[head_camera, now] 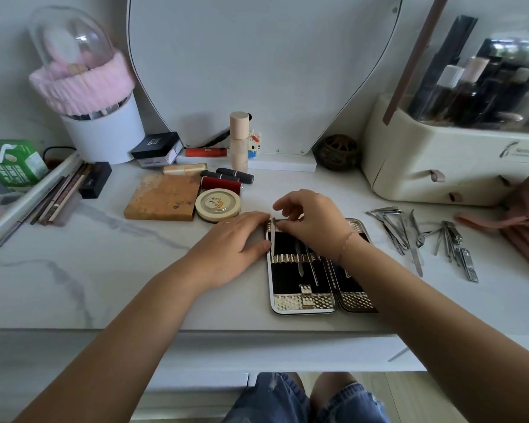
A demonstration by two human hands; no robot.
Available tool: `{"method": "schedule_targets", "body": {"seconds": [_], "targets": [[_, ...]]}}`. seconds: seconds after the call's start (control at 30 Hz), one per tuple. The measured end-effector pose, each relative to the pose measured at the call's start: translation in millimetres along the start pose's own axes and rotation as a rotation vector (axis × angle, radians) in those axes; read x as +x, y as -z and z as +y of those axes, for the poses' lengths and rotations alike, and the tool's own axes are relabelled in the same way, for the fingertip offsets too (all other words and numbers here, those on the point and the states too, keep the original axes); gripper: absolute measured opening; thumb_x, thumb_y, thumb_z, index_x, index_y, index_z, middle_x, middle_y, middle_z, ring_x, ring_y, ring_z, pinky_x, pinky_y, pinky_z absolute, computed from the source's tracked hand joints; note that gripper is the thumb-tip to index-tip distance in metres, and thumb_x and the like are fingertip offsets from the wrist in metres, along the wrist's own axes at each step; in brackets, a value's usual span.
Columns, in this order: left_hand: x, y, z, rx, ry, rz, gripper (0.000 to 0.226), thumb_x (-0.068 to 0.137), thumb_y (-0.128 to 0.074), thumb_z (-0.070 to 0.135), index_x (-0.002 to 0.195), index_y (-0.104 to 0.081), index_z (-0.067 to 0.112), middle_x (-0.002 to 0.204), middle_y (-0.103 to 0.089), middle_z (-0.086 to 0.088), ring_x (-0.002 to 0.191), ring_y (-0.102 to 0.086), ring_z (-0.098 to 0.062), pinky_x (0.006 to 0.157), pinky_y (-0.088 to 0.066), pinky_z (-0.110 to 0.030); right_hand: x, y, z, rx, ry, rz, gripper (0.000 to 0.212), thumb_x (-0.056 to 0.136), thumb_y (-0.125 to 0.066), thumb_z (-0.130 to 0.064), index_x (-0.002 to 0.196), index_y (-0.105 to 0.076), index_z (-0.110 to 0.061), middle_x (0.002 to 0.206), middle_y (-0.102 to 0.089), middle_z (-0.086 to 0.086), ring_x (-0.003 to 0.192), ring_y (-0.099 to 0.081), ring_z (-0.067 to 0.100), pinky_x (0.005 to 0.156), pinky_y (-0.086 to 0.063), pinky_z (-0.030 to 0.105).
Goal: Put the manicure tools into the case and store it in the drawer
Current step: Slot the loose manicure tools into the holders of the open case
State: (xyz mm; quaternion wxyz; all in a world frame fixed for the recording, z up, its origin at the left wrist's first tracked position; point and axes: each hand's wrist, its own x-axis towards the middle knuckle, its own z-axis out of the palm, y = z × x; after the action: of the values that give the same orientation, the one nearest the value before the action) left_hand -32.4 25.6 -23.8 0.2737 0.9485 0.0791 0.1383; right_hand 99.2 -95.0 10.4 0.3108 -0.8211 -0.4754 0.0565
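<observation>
The open manicure case (303, 300), near the desk's (104, 270) front edge, is steadied by the flat left hand (235, 242); a slim steel tool (273, 239) is pinched over its loops (283, 258) by the right hand (312, 221); few seated tools (300, 264) are seen; the loose tools (409, 236) at its 3 o'clock and drawer storage are judged outstanding.

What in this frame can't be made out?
Head view only.
1. Case top slots: covered by the right hand, which pinches a thin tool.
2. Case's right half: under the right forearm.
3. Loose tools: overlapping, too small to count.
4. Cream organiser: right side cut off by the frame edge.
</observation>
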Motion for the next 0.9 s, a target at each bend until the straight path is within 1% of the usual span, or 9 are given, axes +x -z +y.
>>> {"method": "schedule_targets", "body": {"seconds": [0.03, 0.1, 0.17, 0.2, 0.23, 0.3, 0.4, 0.67, 0.9], "targets": [[-0.5, 0.5, 1.1, -0.007, -0.001, 0.005, 0.045, 0.092, -0.049, 0.036, 0.134, -0.041, 0.022, 0.133, -0.048, 0.005, 0.123, -0.042, -0.010, 0.102, -0.033, -0.029, -2.6, 1.1, 1.8, -0.025, 0.035, 0.021, 0.023, 0.082, -0.066, -0.014, 0.104, -0.068, -0.017, 0.095, -0.060, 0.000, 0.079, -0.057, 0.010, 0.069, -0.038, 0.007], [-0.6, 1.1, 2.5, -0.017, -0.008, 0.014, 0.043, 0.092, -0.050, 0.034, 0.132, -0.042, 0.022, 0.132, -0.049, 0.005, 0.122, -0.043, -0.010, 0.101, -0.032, -0.026, -7.5, 2.7, 6.6, -0.074, 0.103, -0.001, 0.022, 0.087, -0.061, -0.017, 0.107, -0.069, -0.019, 0.101, -0.057, 0.002, 0.086, -0.056, 0.012, 0.071, -0.037, 0.007], [-0.3, 0.8, 2.6, -0.006, -0.008, 0.015, 0.044, 0.092, -0.050, 0.034, 0.133, -0.042, 0.020, 0.134, -0.048, 0.004, 0.124, -0.042, -0.010, 0.102, -0.030, -0.024, -13.7, 1.8, 12.1, -0.147, 0.161, -0.058, 0.026, 0.091, -0.055, -0.025, 0.113, -0.067, -0.022, 0.104, -0.055, 0.003, 0.097, -0.054, 0.018, 0.085, -0.039, 0.022], [-0.3, 0.4, 2.3, 0.004, -0.002, 0.014, 0.046, 0.092, -0.049, 0.035, 0.134, -0.042, 0.019, 0.136, -0.047, 0.004, 0.126, -0.040, -0.010, 0.103, -0.029, -0.023, -17.0, 1.3, 14.4, -0.197, 0.180, -0.077, 0.030, 0.091, -0.049, -0.033, 0.116, -0.066, -0.025, 0.105, -0.054, 0.003, 0.100, -0.052, 0.020, 0.088, -0.040, 0.031], [-0.2, 0.1, 2.1, 0.014, 0.002, 0.015, 0.047, 0.092, -0.049, 0.036, 0.135, -0.041, 0.019, 0.138, -0.045, 0.004, 0.127, -0.039, -0.010, 0.104, -0.027, -0.022, -20.0, 1.0, 16.1, -0.253, 0.194, -0.089, 0.038, 0.090, -0.041, -0.042, 0.118, -0.064, -0.029, 0.106, -0.053, 0.002, 0.101, -0.051, 0.021, 0.086, -0.039, 0.036], [-0.4, -0.1, 2.1, 0.028, 0.010, 0.016, 0.047, 0.092, -0.048, 0.036, 0.136, -0.040, 0.019, 0.141, -0.042, 0.003, 0.130, -0.035, -0.010, 0.105, -0.023, -0.019, -24.2, 1.2, 18.4, -0.359, 0.226, -0.113, 0.053, 0.084, -0.025, -0.053, 0.122, -0.059, -0.037, 0.108, -0.050, 0.000, 0.101, -0.047, 0.021, 0.081, -0.031, 0.034], [-0.3, 0.3, 3.4, 0.045, 0.013, 0.016, 0.046, 0.094, -0.046, 0.033, 0.137, -0.039, 0.019, 0.143, -0.040, 0.002, 0.133, -0.032, -0.010, 0.104, -0.019, -0.016, -26.8, 4.2, 19.3, -0.452, 0.262, -0.147, 0.059, 0.082, -0.017, -0.057, 0.128, -0.051, -0.042, 0.113, -0.046, -0.002, 0.104, -0.043, 0.019, 0.080, -0.021, 0.031], [-0.1, 1.5, 5.3, 0.040, 0.007, 0.021, 0.041, 0.097, -0.041, 0.024, 0.137, -0.041, 0.016, 0.142, -0.041, 0.002, 0.131, -0.033, -0.009, 0.098, -0.015, -0.008, -28.1, 7.3, 20.4, -0.460, 0.255, -0.204, 0.063, 0.080, -0.010, -0.063, 0.133, -0.040, -0.049, 0.117, -0.039, -0.005, 0.108, -0.035, 0.015, 0.083, -0.016, 0.028], [-0.1, 1.9, 6.6, 0.048, 0.008, 0.021, 0.042, 0.097, -0.040, 0.023, 0.138, -0.040, 0.015, 0.144, -0.039, 0.001, 0.133, -0.032, -0.010, 0.098, -0.014, -0.008, -31.3, 14.1, 20.3, -0.492, 0.286, -0.281, 0.060, 0.081, -0.009, -0.065, 0.132, -0.037, -0.053, 0.125, -0.033, -0.005, 0.112, -0.029, 0.015, 0.086, -0.013, 0.027]]}}
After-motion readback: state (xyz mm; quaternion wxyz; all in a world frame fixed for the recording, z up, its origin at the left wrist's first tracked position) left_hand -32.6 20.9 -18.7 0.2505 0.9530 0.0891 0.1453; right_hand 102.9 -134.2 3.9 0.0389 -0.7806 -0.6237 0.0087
